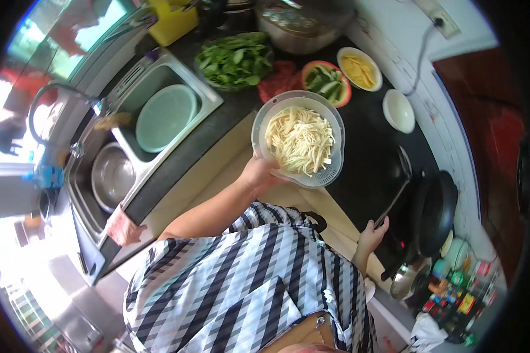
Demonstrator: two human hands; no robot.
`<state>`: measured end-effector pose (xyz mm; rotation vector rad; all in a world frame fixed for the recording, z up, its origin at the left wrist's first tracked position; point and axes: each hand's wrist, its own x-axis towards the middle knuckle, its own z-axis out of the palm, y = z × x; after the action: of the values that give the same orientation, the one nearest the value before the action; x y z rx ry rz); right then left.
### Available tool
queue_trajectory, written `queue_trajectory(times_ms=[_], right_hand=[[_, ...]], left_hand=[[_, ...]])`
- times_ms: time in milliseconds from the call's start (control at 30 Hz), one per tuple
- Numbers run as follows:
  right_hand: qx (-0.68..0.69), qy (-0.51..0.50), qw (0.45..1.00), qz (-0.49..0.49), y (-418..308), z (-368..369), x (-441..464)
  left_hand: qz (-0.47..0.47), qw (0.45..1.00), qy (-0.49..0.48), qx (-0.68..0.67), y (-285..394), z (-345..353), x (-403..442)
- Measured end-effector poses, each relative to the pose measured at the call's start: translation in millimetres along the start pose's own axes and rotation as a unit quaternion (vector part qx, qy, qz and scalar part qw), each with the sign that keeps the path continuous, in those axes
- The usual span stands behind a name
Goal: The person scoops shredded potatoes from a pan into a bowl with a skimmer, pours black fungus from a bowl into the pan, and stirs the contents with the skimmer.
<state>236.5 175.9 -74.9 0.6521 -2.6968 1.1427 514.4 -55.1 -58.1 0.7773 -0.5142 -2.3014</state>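
My left hand (264, 175) grips the near rim of a translucent plastic colander (330, 112), held up above the counter. Pale, thin shreds (300, 140) that look like enoki mushrooms fill its middle. My right hand (371, 236) is closed around the long handle of a metal spatula (394, 197), whose head points away toward the wall. Just right of the spatula lies a black frying pan (437, 212). The dark surface under the spatula is too dim to make out fully.
Behind the colander stand a bowl of leafy greens (235, 59), a red bag (277, 81), a bowl of cucumber pieces (327, 85), a bowl of yellow slices (359, 69), a white bowl (399, 112) and a large pot (300, 29). A sink (209, 106) lies left; bottles (462, 300) cluster at lower right.
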Motion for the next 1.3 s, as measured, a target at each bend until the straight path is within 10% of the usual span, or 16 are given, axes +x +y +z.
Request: queue_trajectory(times_ms=[367, 567, 733, 867, 1033, 1133, 1300], right_hand=[[-0.218, -0.03, 0.973, 0.071, 45, 117, 19], [-0.223, 0.123, 0.953, -0.165, 28, 123, 40], [0.156, -0.249, 0.909, -0.295, -78, 141, 19], [0.37, -0.617, 0.694, -0.026, -179, 164, -51], [0.412, -0.585, 0.65, -0.257, -207, 250, -102], [0.403, -0.7, 0.585, -0.068, -228, 249, -79], [0.301, -0.802, 0.504, -0.111, -287, 258, -48]], left_hand=[[0.093, 0.977, 0.182, -0.059, -6, -67, -36], [0.174, 0.958, 0.219, -0.064, 2, -85, -54], [0.189, 0.943, 0.241, -0.128, -2, -98, -60], [0.214, 0.94, 0.215, -0.153, -7, -102, -56], [0.221, 0.941, 0.238, -0.096, -4, -102, -62], [0.191, 0.944, 0.264, -0.058, 9, -98, -76], [0.181, 0.967, 0.179, -0.005, 69, -123, -101]])
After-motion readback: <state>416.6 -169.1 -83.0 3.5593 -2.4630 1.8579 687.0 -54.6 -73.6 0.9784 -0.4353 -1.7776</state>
